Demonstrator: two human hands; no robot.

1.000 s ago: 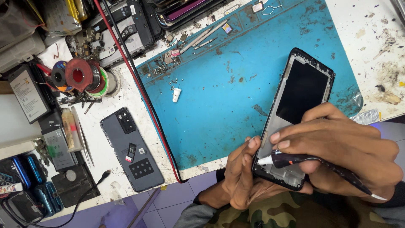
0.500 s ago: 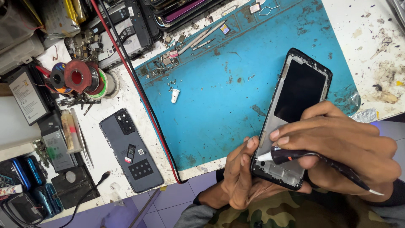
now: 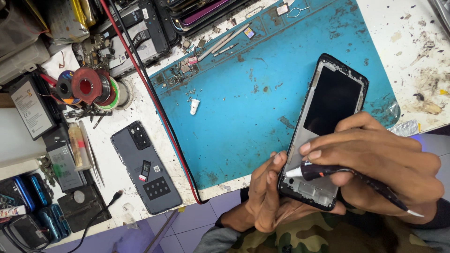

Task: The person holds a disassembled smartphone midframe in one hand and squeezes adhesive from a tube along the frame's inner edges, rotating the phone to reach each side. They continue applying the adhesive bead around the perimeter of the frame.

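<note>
The right hand (image 3: 375, 164) is curled closed around 1 black pen-shaped tool (image 3: 347, 178), thumb and 2 fingers pinching it near its white tip. That tip touches the near left part of 1 opened phone frame (image 3: 323, 126), just beside the left thumb. The tool's other end sticks out to the right past the hand, ending in a pale point.

The left hand (image 3: 267, 192) grips the phone frame from below and the left, fingers bent against its near left edge and the palm under its near end. The frame is tilted, its far end lying over the blue mat (image 3: 243, 103) and its near end held off the counter (image 3: 403, 28) edge above a camouflage sleeve. 1 dark rectangular opening fills the frame's far half; the near half shows grey metal.

On the mat lie 1 small white nozzle cap (image 3: 194, 107), a scatter of tiny screws too small to count, and 2 slim metal tools (image 3: 225, 42) at the far edge. Left of the mat, 1 grey phone back cover (image 3: 146, 167) lies flat on the counter, well apart from both hands. 2 cables, 1 red (image 3: 154, 100) and 1 black, run side by side along the mat's left edge. Farther left stand 1 solder spool (image 3: 89, 86) and 1 black battery (image 3: 30, 110). At least 2 more phones are stacked at the far side.
</note>
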